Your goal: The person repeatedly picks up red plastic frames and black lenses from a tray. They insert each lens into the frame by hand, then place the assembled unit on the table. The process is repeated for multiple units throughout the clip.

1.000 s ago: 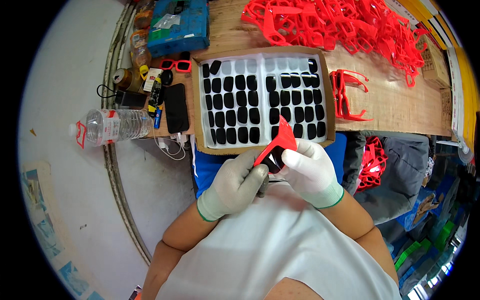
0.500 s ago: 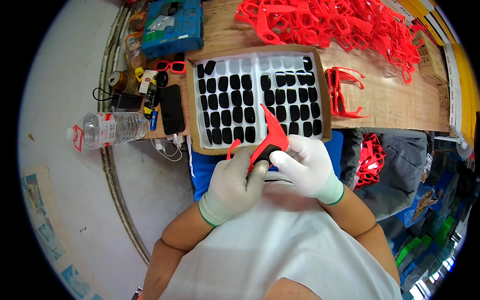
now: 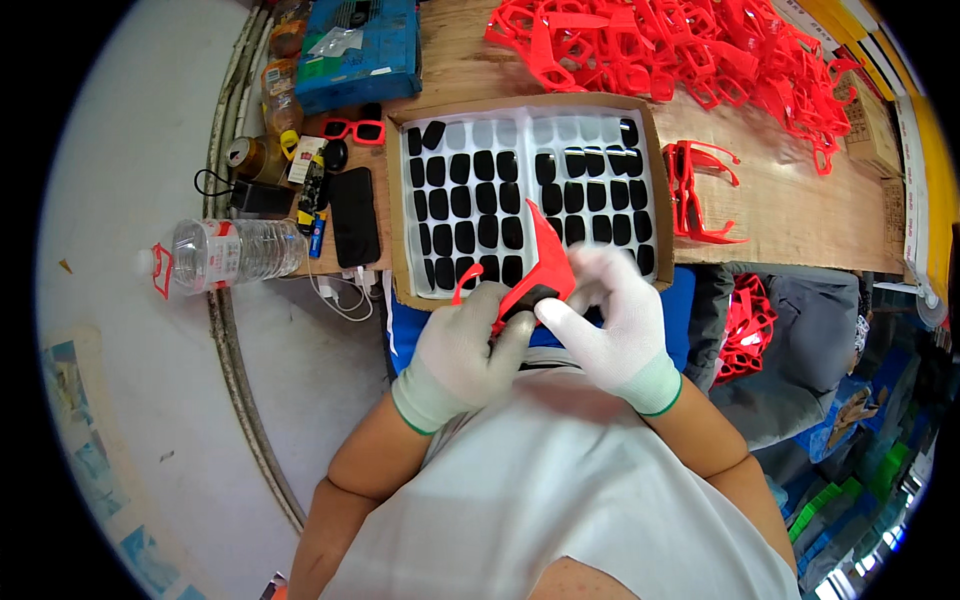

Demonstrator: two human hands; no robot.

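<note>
Left hand (image 3: 462, 345) and right hand (image 3: 612, 318), both gloved, are clamped together on a red sunglasses frame (image 3: 535, 275), held just below the cardboard tray of dark lenses (image 3: 520, 195) on the bench (image 3: 800, 200).

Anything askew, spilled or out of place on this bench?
Mostly orderly. The clear water bottle lies on its side at the bench's left edge, overhanging it. Both gloved hands, left hand and right hand, hold a red glasses frame.

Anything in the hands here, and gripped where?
Yes: both gloved hands, left hand and right hand, hold one red glasses frame at its lower front, around a dark lens.
</note>
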